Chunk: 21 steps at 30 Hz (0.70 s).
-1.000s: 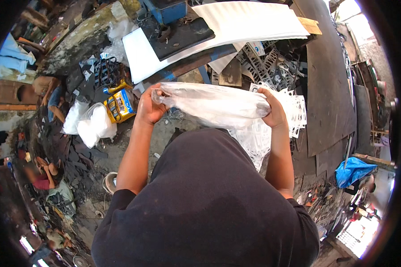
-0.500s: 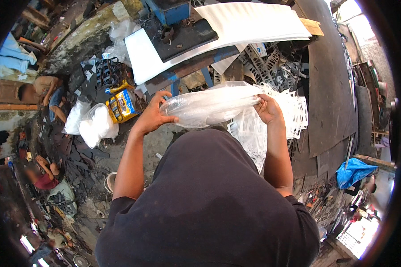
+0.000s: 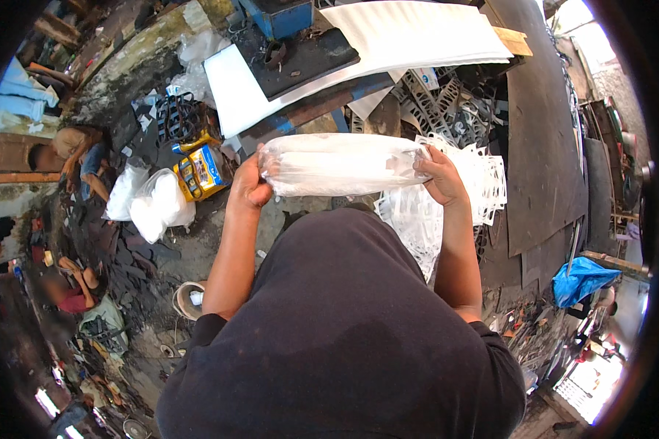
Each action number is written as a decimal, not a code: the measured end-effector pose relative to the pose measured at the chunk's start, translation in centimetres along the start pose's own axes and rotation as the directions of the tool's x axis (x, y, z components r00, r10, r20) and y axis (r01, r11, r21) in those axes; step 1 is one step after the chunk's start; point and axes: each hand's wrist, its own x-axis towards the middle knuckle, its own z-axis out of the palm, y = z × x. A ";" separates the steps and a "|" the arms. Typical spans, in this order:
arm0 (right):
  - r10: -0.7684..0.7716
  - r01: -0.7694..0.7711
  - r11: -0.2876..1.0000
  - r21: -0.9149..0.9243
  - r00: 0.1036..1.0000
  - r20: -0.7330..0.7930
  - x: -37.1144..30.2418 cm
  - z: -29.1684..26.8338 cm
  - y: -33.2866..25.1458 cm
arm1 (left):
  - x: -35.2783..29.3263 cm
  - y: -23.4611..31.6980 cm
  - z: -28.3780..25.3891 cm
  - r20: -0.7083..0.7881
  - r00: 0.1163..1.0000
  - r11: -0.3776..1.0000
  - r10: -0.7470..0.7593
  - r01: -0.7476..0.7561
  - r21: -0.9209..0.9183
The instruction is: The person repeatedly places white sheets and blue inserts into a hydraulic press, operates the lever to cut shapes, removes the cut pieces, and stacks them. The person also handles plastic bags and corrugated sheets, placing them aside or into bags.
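Observation:
Between my two hands a long clear plastic bag (image 3: 337,164) is stretched out level, with white contents showing through it. My left hand (image 3: 252,181) grips its left end, the fingers partly hidden behind the plastic. At the other end my right hand (image 3: 441,175) pinches the gathered plastic, thumb on the near side. Just beyond the bag lies a work surface with large white foam sheets (image 3: 410,36) and a dark flat board (image 3: 311,62) on top. Below my right hand is a heap of white cut-out sheet scraps (image 3: 410,219).
To my left, white filled plastic bags (image 3: 165,201) lie beside a yellow and blue package (image 3: 203,172). A bucket (image 3: 187,300) stands near my left elbow. Large dark sheets (image 3: 542,146) lean at the right, near a blue plastic sheet (image 3: 582,282). Two people sit at far left.
My left hand has closed on the left end of the bag, where before its fingers were spread around it. The bag is now pulled straighter and more level.

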 end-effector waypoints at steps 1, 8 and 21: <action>-0.004 0.002 0.997 -0.080 1.000 -0.020 0.0 0.3 -0.2 | -1.8 0.8 2.0 -0.041 0.999 0.998 0.019 -0.016 0.067; 0.121 0.019 0.918 0.397 0.937 -0.327 2.0 -1.1 2.6 | -1.7 0.6 -1.7 0.328 0.889 0.265 0.320 -0.416 0.870; 0.248 -0.249 0.969 0.000 0.965 -0.080 1.8 4.1 2.5 | 0.5 -2.7 -1.1 0.486 0.679 -0.455 0.550 -0.245 0.856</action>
